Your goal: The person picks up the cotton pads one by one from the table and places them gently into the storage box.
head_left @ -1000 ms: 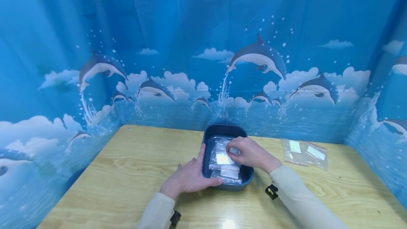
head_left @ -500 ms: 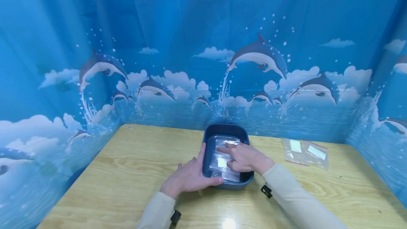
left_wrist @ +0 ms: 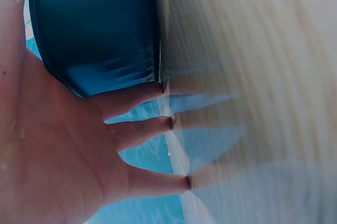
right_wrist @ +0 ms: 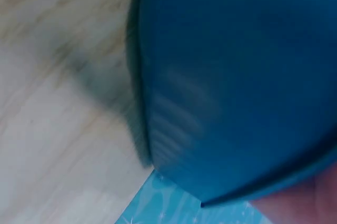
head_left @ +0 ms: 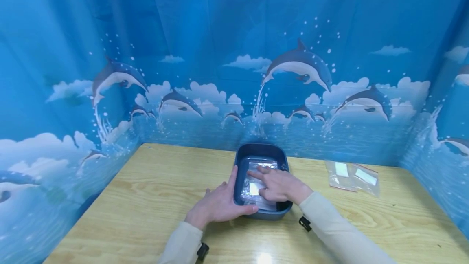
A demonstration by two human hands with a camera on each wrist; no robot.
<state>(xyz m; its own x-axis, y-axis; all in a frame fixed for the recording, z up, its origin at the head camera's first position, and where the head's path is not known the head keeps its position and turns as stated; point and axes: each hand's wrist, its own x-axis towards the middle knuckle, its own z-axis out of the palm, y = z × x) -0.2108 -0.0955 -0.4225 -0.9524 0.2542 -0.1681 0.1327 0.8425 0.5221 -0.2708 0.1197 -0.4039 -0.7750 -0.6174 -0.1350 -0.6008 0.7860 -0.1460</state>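
Note:
A dark blue plastic bin (head_left: 261, 150) sits on the table with clear zip-lock bags (head_left: 254, 190) inside, white labels showing on them. My left hand (head_left: 219, 205) rests against the bin's left side, thumb along the near rim. The left wrist view shows its other fingers straight and spread beside the bin wall (left_wrist: 100, 34), fingertips at the tabletop. Inside the bin, my right hand (head_left: 281, 183) lies over the bags with index and middle fingers stretched out on the plastic. Only a blurred bit of that hand (right_wrist: 305, 200) shows behind the bin in the right wrist view.
Two more zip-lock bags with white labels lie at the back right of the wooden table (head_left: 176, 174), a left bag (head_left: 335, 180) and a right bag (head_left: 370, 188), overlapping. A blue dolphin-print curtain (head_left: 205, 52) surrounds the table at the back and sides.
My right hand has gone from pinched fingers over the bags to outstretched fingers on them, moving slightly left and down. The bags lie flatter. My left hand has stayed put.

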